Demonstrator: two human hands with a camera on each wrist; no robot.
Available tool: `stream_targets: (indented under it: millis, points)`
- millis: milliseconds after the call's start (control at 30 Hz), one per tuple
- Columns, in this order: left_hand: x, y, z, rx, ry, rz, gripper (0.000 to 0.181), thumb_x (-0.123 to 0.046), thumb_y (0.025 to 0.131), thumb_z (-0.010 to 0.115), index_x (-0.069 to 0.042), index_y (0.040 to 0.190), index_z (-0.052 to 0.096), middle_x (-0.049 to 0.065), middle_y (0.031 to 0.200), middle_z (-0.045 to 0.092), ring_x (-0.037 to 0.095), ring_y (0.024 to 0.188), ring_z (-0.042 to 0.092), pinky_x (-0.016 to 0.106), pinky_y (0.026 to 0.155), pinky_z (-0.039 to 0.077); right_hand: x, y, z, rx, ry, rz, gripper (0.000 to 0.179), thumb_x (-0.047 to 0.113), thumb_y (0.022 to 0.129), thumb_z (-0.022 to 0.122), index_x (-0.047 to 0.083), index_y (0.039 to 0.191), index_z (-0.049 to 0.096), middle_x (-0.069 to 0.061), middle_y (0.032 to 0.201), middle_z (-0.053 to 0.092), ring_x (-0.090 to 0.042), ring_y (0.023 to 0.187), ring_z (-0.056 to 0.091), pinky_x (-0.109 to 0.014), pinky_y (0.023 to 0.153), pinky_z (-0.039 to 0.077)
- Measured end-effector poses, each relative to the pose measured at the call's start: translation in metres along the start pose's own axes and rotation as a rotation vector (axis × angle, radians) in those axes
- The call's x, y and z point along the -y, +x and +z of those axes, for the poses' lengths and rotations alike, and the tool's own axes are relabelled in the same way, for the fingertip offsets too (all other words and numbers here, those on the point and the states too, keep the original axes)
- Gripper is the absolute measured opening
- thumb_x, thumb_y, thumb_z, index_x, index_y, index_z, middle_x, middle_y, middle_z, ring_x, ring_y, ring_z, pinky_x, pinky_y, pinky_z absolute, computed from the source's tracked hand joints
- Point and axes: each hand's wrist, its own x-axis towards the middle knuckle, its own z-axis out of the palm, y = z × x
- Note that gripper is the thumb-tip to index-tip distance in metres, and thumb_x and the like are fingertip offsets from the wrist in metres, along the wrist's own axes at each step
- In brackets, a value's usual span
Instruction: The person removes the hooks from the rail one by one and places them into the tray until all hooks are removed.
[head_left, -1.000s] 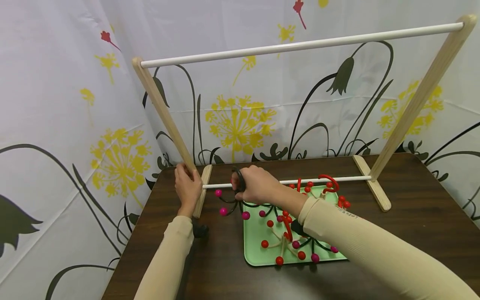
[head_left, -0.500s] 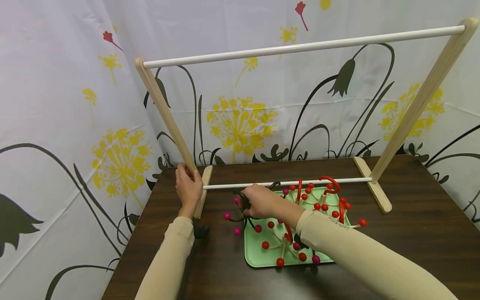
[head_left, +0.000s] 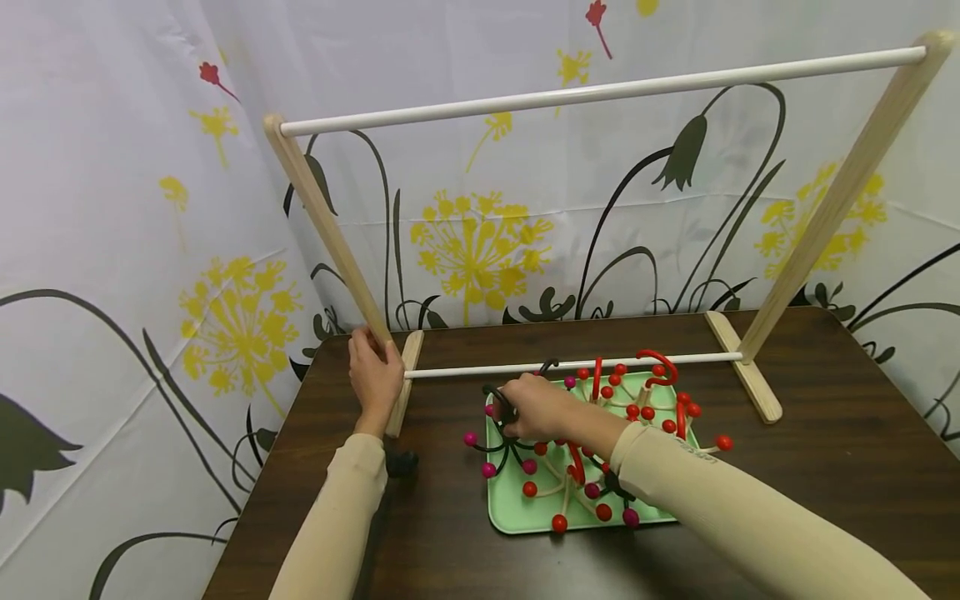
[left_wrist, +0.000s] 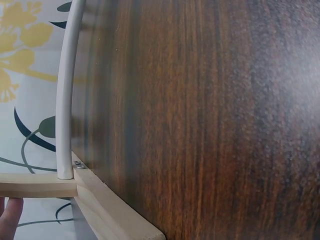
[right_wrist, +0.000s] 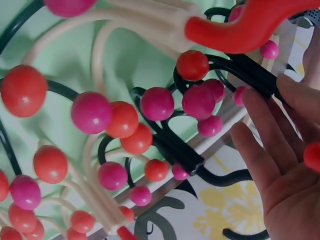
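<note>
My left hand [head_left: 375, 375] grips the foot of the frame's left wooden upright [head_left: 330, 233]; one fingertip shows beside it in the left wrist view. With my right hand [head_left: 536, 408] I pinch the stem of a black hook-topped piece [head_left: 508, 440], whose curved prongs end in pink balls. It is above the left side of a pale green tray [head_left: 510, 510]. The thumb and fingers meet at the black stem [right_wrist: 252, 72] in the right wrist view. Cream pieces with red hooks [head_left: 576, 462] and red balls lie in the tray, among other black ones. My right forearm hides part of them.
A white top rod [head_left: 600, 96] spans the two uprights, and a lower white rod [head_left: 480, 370] runs close to the table behind the tray. The right wooden foot [head_left: 744, 367] stands beyond the tray. A flower-patterned curtain [head_left: 480, 167] hangs behind the dark table [head_left: 427, 533].
My right hand has moved down and right with the black hook-topped piece, from near the lower rod to over the tray. The left hand stays on the upright.
</note>
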Motion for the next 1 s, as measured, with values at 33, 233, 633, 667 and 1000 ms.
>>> stream_targets:
  millis: [33,233,633,667,1000]
  points:
    - [0.0,0.0,0.0,0.0,0.002,-0.002,0.03,-0.014,0.092,0.062,-0.004,0.118,0.051,0.016,0.098,0.051,0.037,0.078,0.053,0.053,0.068,0.041,-0.001,-0.001,0.0,0.003,0.0,-0.002,0.01,0.01,0.08,0.078,0.01,0.088,0.074,0.006,0.079,0.067,-0.01,0.074,0.062,-0.03,0.071,0.05]
    - [0.0,0.001,-0.002,-0.001,0.003,0.0,0.03,-0.013,0.091,0.062,-0.003,0.117,0.051,0.017,0.098,0.051,0.037,0.079,0.053,0.054,0.069,0.04,-0.005,-0.01,-0.005,0.013,0.033,0.001,0.015,0.01,0.079,0.08,0.009,0.093,0.074,0.005,0.083,0.069,-0.009,0.074,0.062,-0.03,0.072,0.051]
    - [0.005,0.001,-0.002,-0.006,-0.001,0.008,0.029,-0.013,0.09,0.062,-0.002,0.115,0.052,0.017,0.096,0.051,0.037,0.078,0.053,0.054,0.069,0.04,-0.005,-0.031,-0.028,-0.009,0.144,0.015,0.02,0.014,0.079,0.082,0.007,0.096,0.074,0.002,0.089,0.072,-0.004,0.068,0.063,-0.027,0.069,0.051]
    - [0.006,0.001,-0.002,0.002,-0.001,0.005,0.03,-0.013,0.09,0.063,-0.002,0.116,0.052,0.017,0.097,0.051,0.037,0.079,0.053,0.054,0.07,0.04,-0.006,-0.033,-0.031,-0.017,0.153,0.016,0.022,0.016,0.079,0.082,0.007,0.097,0.074,0.0,0.091,0.072,-0.005,0.07,0.064,-0.026,0.069,0.051]
    - [0.019,-0.012,-0.011,0.047,-0.1,0.002,0.043,-0.002,0.087,0.065,-0.001,0.126,0.046,0.019,0.11,0.049,0.032,0.098,0.056,0.045,0.077,0.048,-0.022,-0.06,-0.07,-0.334,0.216,-0.057,0.021,0.032,0.088,0.074,0.015,0.101,0.075,0.008,0.091,0.072,-0.005,0.072,0.067,-0.027,0.067,0.053]
